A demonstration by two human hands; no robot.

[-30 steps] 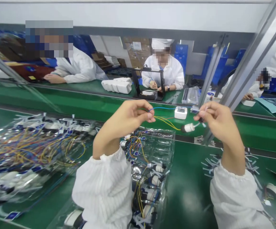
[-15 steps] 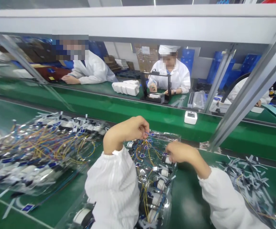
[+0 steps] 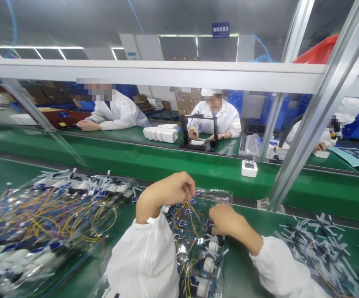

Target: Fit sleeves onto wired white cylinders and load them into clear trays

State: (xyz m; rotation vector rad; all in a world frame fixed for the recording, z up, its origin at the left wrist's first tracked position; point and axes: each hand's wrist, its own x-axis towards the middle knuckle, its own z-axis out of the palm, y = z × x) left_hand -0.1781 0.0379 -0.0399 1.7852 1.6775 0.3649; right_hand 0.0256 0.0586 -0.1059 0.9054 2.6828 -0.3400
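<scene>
A clear plastic tray (image 3: 215, 196) holds white-and-black cylindrical parts (image 3: 208, 265), small blue-and-white boards and thin yellow, blue and red wires (image 3: 195, 215). Over the tray's far end, my left hand (image 3: 175, 190) is bent at the wrist, its fingers pinched on the wire ends. My right hand (image 3: 227, 221) reaches to the tray's far right side. Its fingers curl round a cylindrical part there, now mostly covered by the hand, with a small blue board (image 3: 209, 223) beside the fingertips.
On the left lies a larger wired batch (image 3: 58, 219) in clear trays. A pile of grey-white strips (image 3: 322, 248) is at right. A white device (image 3: 249, 168) sits on the green ledge. Metal posts (image 3: 306, 124) stand ahead; co-workers in white sit across the bench.
The camera has tilted up, so the scene sits lower in view. My right hand has shifted slightly left, covering the cylindrical part more. My left hand keeps its pinch over the wires.
</scene>
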